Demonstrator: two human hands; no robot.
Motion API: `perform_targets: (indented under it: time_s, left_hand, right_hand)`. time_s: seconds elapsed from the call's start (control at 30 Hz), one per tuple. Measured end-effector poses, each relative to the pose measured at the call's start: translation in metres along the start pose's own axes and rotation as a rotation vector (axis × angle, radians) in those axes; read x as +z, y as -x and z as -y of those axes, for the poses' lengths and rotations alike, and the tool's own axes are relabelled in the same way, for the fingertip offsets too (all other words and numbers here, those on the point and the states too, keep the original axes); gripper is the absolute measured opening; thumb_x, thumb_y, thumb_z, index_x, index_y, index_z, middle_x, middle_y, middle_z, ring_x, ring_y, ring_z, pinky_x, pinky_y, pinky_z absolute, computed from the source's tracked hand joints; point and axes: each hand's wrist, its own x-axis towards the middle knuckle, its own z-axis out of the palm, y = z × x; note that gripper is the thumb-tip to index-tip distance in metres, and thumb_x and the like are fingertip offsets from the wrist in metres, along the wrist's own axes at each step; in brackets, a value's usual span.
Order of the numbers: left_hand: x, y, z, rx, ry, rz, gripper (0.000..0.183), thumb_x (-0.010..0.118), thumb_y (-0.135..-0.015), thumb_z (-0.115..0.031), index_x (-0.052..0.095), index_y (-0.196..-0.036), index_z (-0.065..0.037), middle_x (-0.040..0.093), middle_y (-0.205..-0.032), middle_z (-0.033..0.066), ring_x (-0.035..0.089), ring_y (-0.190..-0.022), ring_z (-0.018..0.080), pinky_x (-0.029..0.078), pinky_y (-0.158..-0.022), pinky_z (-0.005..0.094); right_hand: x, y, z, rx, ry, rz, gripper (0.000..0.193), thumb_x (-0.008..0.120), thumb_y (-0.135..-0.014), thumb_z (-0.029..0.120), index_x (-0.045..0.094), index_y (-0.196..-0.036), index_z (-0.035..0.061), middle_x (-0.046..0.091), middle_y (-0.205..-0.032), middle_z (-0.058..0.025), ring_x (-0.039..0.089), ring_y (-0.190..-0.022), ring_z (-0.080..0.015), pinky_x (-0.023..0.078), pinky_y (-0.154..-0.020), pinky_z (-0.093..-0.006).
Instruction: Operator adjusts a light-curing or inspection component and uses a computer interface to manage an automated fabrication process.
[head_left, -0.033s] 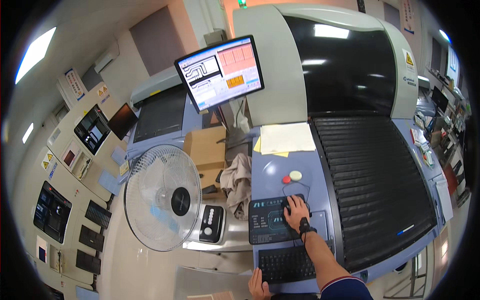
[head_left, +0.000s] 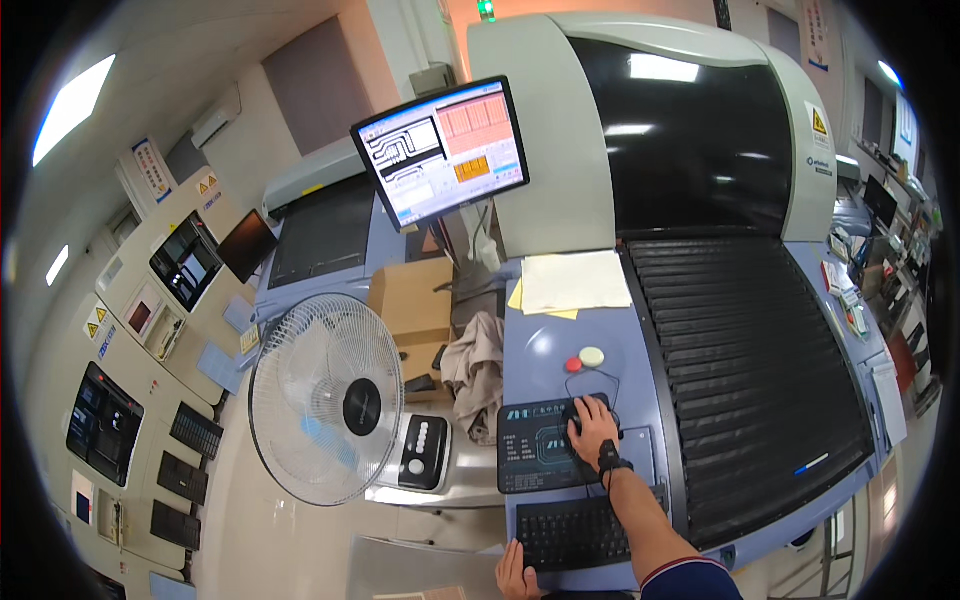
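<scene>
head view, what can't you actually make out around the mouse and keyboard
- Mouse: mostly covered by the right hand; button presses cannot be told.
- Left hand: cut off by the lower edge at the keyboard; only part of it shows.
- Monitor: its contents are too small to read.
- Mouse pad: its print is too small and partly under the hand.
</scene>
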Motion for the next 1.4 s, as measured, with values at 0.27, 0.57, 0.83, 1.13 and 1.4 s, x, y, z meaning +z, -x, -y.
perform_targets:
  time_s: [0.27, 0.57, 0.83, 1.13, 1.4]
  left_hand:
    - [0.006, -0.003, -0.002, -0.055, 0.070, -0.129, 0.059, 0.043, -0.108, -0.038, 0.047, -0.148, 0.005, 0.045, -0.153, 0.0279, 0.042, -0.143, 0.0429, 0.031, -0.119, 0.0518]
    - [0.013, -0.014, 0.002, -0.052, 0.088, -0.139, 0.058, 0.043, -0.108, -0.037, 0.048, -0.148, 0.005, 0.045, -0.153, 0.0278, 0.043, -0.142, 0.0425, 0.031, -0.119, 0.0511]
    - [0.013, -0.013, 0.006, -0.059, 0.104, -0.147, 0.057, 0.043, -0.108, -0.036, 0.048, -0.148, 0.005, 0.046, -0.152, 0.0277, 0.043, -0.142, 0.0422, 0.031, -0.119, 0.0505]
    - [0.013, -0.012, 0.009, -0.058, 0.123, -0.151, 0.057, 0.044, -0.108, -0.035, 0.049, -0.147, 0.004, 0.047, -0.152, 0.0276, 0.043, -0.142, 0.0418, 0.031, -0.119, 0.0498]
    - [0.015, -0.016, 0.009, -0.055, 0.126, -0.160, 0.056, 0.044, -0.108, -0.035, 0.049, -0.147, 0.004, 0.047, -0.151, 0.0274, 0.044, -0.142, 0.0415, 0.031, -0.119, 0.0492]
  right_hand:
    - [-0.003, -0.005, 0.005, 0.019, -0.018, 0.008, 0.048, 0.071, -0.086, 0.021, 0.061, -0.130, 0.0043, 0.059, -0.134, -0.0172, 0.055, -0.125, -0.0376, 0.047, -0.104, -0.0480]
    - [-0.002, -0.010, -0.001, -0.007, 0.010, -0.023, 0.048, 0.071, -0.086, 0.021, 0.061, -0.130, 0.0040, 0.059, -0.133, -0.0160, 0.056, -0.124, -0.0358, 0.049, -0.102, -0.0463]
    - [-0.003, -0.008, 0.001, -0.002, -0.004, -0.008, 0.047, 0.070, -0.086, 0.021, 0.061, -0.129, 0.0042, 0.060, -0.132, -0.0157, 0.055, -0.125, -0.0356, 0.049, -0.102, -0.0460]
    - [-0.005, -0.006, -0.002, -0.010, 0.041, -0.024, 0.048, 0.070, -0.086, 0.022, 0.061, -0.129, 0.0034, 0.060, -0.132, -0.0159, 0.055, -0.125, -0.0357, 0.048, -0.103, -0.0458]
    - [-0.004, -0.008, -0.001, 0.005, 0.035, -0.013, 0.048, 0.071, -0.086, 0.020, 0.061, -0.129, 0.0033, 0.060, -0.133, -0.0162, 0.055, -0.125, -0.0359, 0.049, -0.102, -0.0466]
